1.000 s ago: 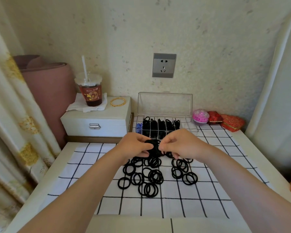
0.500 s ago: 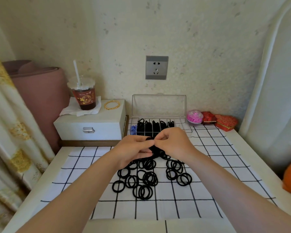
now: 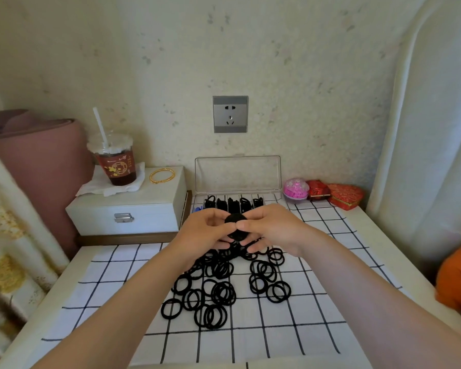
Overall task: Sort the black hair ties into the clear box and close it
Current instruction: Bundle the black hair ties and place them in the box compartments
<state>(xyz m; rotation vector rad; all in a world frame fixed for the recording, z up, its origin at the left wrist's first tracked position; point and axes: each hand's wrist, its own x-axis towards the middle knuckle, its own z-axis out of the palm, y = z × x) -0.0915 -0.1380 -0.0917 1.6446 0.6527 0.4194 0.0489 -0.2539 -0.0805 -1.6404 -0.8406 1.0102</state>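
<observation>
Both hands pinching a bundle of black hair ties above the checked cloth, in front of the open clear box.

Left hand (image 3: 206, 230) and right hand (image 3: 270, 227): fingers closed together on one bunched bundle of hair ties (image 3: 236, 227), held between them. Loose hair ties (image 3: 218, 291): scattered on the checked cloth (image 3: 112, 302) below the hands. Clear box (image 3: 237, 179): at the wall, lid upright, several compartments holding black ties. Beside it: white drawer box (image 3: 133, 209) bearing a drink cup (image 3: 115, 163) and a gold bangle (image 3: 162, 175).
</observation>
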